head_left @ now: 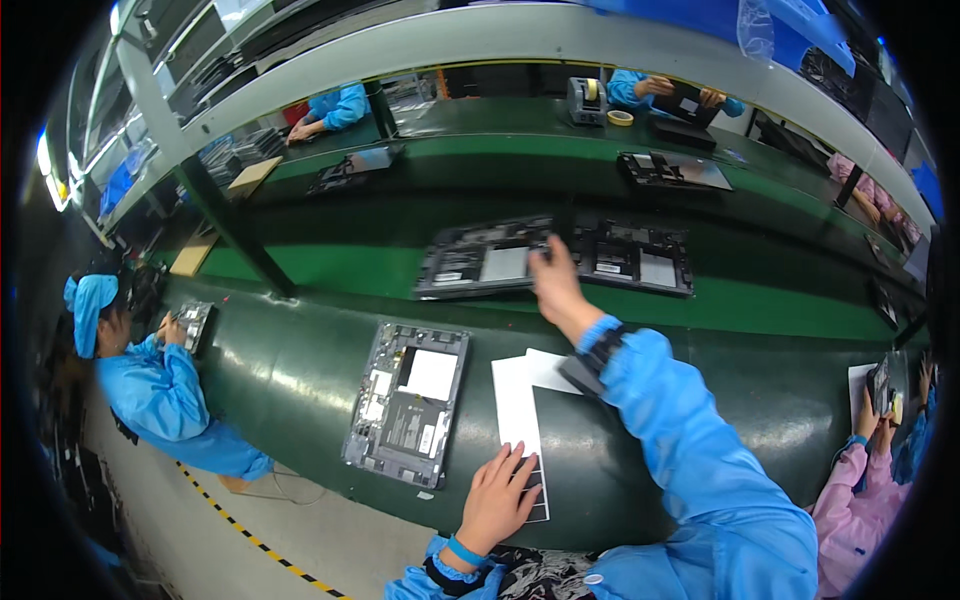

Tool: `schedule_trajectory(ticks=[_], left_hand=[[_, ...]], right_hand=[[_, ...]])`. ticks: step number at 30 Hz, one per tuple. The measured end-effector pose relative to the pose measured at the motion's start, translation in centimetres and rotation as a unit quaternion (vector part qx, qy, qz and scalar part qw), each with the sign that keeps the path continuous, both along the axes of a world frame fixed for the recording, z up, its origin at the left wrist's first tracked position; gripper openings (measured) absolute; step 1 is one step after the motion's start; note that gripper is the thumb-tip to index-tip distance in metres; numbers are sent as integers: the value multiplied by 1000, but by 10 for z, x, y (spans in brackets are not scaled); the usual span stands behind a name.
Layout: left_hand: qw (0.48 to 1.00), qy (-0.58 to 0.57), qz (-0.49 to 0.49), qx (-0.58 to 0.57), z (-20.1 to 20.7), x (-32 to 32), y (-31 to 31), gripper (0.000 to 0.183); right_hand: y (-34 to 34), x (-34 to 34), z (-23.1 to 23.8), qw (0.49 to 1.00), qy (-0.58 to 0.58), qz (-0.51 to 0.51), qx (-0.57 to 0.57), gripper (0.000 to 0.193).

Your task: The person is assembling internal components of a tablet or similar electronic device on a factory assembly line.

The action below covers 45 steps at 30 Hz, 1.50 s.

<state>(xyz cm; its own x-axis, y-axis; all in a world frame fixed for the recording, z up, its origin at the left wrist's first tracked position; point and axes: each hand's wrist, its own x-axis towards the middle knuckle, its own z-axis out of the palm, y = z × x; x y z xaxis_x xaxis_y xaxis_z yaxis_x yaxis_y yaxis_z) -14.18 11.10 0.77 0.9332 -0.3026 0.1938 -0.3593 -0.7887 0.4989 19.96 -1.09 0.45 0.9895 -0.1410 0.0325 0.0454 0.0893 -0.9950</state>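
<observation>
My right hand (560, 285) reaches forward over the green belt and grips the right edge of an opened tablet (505, 265), whose inner parts face up. That tablet is slightly blurred, and my thumb lies over its edge. Close beside it on the belt lies a second opened tablet (657, 270). My left hand (497, 497) rests flat, fingers apart, on a white strip sheet (516, 400) with black pieces at its near end. Left of the sheet, a third opened tablet (440, 372) lies on the green bench, its battery and boards exposed.
A second white sheet (552, 371) lies partly under a dark block (580, 376) by my right forearm. More tablets (675, 171) lie farther back. A metal post (232, 228) and a rail (400, 42) frame the belt. Co-workers sit left (165, 385), right (860, 500) and across.
</observation>
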Motion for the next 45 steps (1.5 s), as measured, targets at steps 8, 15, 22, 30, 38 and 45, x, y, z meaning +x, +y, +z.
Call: schedule_trajectory(ticks=[8, 15, 22, 30, 38, 45], left_hand=[[998, 34, 21, -39, -1, -1, 8, 49], [1000, 5, -3, -5, -5, 2, 2, 47], [1000, 1, 4, -3, -4, 3, -1, 47], [998, -16, 23, -54, -6, 0, -3, 43], [988, -20, 84, -130, 10, -2, -4, 48], [978, 6, -18, -209, 72, 35, -41, 36]], right_hand=[[-75, -3, 46, 940, -152, 18, -306, 43], [-287, 9, -30, 902, 15, -161, -399, 79], [-276, 54, -79, 973, -69, -154, -158, 57], [-234, -52, 62, 981, -96, -168, 24, 48], [-258, -300, 101, 988, -43, -92, 114, 62], [-241, -397, -1, 991, 51, -124, 13, 43]])
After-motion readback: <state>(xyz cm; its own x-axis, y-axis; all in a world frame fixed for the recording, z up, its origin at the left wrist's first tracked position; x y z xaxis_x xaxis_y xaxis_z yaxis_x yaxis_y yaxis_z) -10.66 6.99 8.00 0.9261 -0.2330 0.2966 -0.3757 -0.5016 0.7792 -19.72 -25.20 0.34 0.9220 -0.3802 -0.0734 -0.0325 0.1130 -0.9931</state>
